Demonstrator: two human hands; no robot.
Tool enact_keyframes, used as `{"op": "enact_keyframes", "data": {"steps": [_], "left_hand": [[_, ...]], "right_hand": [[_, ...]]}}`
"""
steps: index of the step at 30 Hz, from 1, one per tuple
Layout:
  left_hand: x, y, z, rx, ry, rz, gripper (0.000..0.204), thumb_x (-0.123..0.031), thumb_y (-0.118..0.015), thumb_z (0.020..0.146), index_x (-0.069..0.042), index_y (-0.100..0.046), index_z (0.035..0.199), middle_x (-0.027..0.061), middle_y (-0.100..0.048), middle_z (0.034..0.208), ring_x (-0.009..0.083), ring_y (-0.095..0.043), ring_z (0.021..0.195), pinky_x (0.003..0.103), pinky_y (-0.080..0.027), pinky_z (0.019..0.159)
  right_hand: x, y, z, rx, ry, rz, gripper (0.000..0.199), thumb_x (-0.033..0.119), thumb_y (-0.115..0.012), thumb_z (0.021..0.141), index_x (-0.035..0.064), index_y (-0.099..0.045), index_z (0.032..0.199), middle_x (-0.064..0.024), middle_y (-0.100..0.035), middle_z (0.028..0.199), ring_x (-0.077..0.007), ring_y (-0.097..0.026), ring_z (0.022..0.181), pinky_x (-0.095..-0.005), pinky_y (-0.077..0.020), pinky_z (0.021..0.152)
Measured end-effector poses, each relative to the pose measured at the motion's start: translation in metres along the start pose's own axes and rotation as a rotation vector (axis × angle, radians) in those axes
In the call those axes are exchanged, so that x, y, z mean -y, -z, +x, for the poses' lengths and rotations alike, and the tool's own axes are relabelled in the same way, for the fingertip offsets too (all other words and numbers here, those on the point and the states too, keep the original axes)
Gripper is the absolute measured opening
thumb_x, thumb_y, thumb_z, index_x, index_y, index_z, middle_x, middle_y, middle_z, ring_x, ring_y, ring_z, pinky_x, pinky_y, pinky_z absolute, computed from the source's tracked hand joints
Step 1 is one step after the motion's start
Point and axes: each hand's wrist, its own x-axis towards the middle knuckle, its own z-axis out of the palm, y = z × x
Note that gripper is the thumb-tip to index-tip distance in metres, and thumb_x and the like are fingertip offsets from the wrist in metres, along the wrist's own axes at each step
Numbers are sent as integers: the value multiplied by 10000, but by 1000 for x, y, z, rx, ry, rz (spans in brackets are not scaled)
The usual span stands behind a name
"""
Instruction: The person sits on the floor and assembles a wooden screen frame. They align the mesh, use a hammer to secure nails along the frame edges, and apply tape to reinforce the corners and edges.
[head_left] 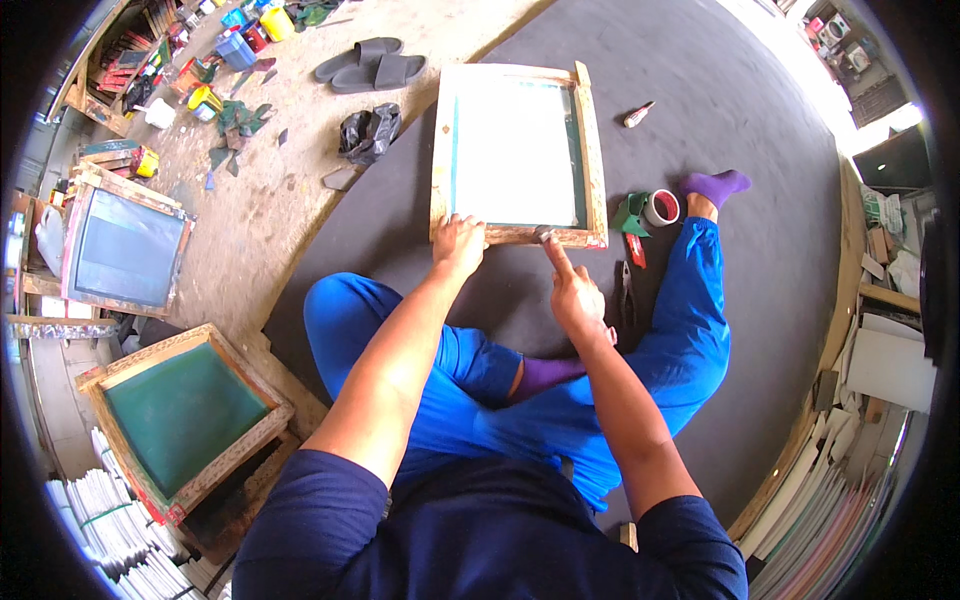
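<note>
In front of me a wooden screen-printing frame (598,150) lies on the dark mat, its pale mesh edged with green. My left hand (460,246) is closed over the near rail, close to the left corner. My right hand (577,298) is closed around a small tool, index finger stretched along it. The tool's dark metal end (544,233) meets the near rail right of its middle; most of the tool is hidden, so its kind is unclear. Right of the frame are a tape roll (661,208), a green piece (629,214), a red cutter (636,250) and pliers (627,293).
A small pointed tool (638,114) lies at the far right on the mat (760,300). Black slides (375,66) and a black plastic bag (368,134) sit beyond the mat's left edge. Two more frames, one with green mesh (180,420), stand at left, near paper stacks (120,520).
</note>
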Motion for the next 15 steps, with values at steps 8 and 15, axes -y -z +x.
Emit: {"op": "enact_keyframes", "data": {"steps": [8, 15], "left_hand": [[3, -1, 2, 59, 28, -13, 365, -297, -800, 896, -127, -771, 1218, 21, -718, 1261, 244, -636, 1239, 441, -496, 1071], [1, 4, 2, 42, 17, -42, 380, -270, -811, 880, -114, -773, 1225, 24, -715, 1306, 239, -626, 1274, 426, -493, 1086]], "right_hand": [[-1, 5, 7, 18, 4, 9, 684, 208, -564, 1042, 451, -333, 1638, -264, -684, 1100, -467, -721, 1000, -559, -576, 900], [1, 2, 21, -1, 23, -53, 709, 196, -570, 1035, 454, -314, 1644, -252, -682, 1097, -457, -719, 985, -566, -579, 871]]}}
